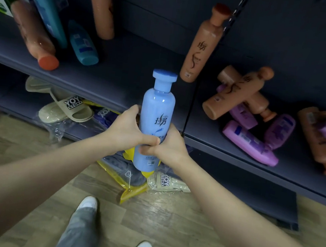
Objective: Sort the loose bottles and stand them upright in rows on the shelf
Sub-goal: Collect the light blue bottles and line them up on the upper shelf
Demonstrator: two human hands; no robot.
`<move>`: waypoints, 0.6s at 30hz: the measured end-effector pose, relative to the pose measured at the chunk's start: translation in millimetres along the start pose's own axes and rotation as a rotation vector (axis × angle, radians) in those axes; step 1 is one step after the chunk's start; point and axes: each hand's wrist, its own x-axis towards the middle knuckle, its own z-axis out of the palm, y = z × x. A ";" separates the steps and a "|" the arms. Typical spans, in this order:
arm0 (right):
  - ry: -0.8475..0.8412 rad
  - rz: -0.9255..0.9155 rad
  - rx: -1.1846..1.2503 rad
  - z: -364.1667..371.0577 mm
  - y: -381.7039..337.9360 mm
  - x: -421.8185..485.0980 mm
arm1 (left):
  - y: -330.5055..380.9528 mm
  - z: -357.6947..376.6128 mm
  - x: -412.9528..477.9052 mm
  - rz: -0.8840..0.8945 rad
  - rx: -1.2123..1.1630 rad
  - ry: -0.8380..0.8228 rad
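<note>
Fingers [149,140]: both sets curled round the lower half of blue bottle [158,106]; left hand [126,129] and right hand [172,145] meet at the front.
Bottle: upright, cap up, mid-frame, in front of shelf [120,91] lip, not set down.
Slip risk: smooth wall, low grip, tall body; could tip on release.
Collision risk: brown bottle [201,45] stands at 1 o'clock; loose pile [243,92] at 3 o'clock may roll if nudged.
</note>
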 end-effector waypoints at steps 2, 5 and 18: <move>0.002 -0.022 -0.006 -7.7 1.0 -13.2 | 5.7 6.3 -12.7 0.029 0.018 0.016; -0.024 -0.058 -0.007 -18.3 0.9 -34.3 | 16.3 13.0 -31.1 0.058 0.047 0.030; 0.010 -0.153 -0.079 -69.4 -14.5 -123.3 | 82.0 36.9 -106.2 0.180 0.115 0.054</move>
